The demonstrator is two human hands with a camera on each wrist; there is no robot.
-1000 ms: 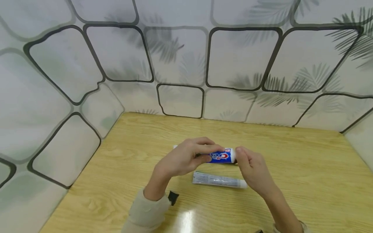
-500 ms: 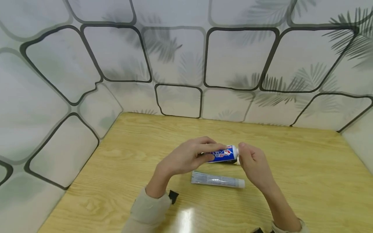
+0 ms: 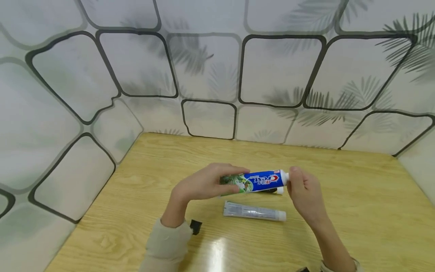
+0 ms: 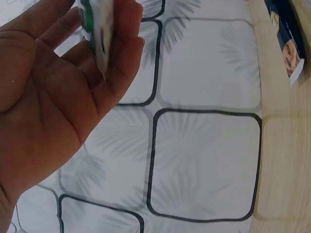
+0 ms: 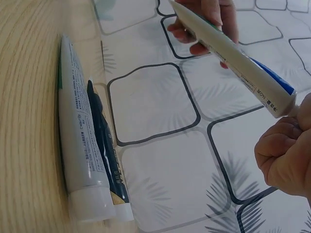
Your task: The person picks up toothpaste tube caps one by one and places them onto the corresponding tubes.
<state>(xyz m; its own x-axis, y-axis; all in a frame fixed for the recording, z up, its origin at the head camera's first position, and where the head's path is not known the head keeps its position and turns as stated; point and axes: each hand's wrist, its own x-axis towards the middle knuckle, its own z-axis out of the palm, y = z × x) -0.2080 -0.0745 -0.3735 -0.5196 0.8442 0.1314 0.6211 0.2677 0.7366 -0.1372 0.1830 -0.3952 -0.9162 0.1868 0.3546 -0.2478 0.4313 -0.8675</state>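
Observation:
A blue-and-green Crest toothpaste tube is held up above the table, close to level. My left hand grips its green flat end, thumb in front and fingers behind. At the white shoulder, the curled fingers of my right hand pinch the narrow tip, so any cap there is hidden. The right wrist view shows the tube's white printed back slanting down to that pinch. Below on the table lies a second toothpaste tube, whitish grey with a white cap. A dark tube with a white cap lies beyond it.
The wood-grain table meets a patterned wall at the back and another at the left. A small black piece shows beside the left sleeve.
My left hand has slid back along the Crest tube toward its flat end, baring more of the print. The tube and right hand have shifted slightly right. The tubes on the table lie still.

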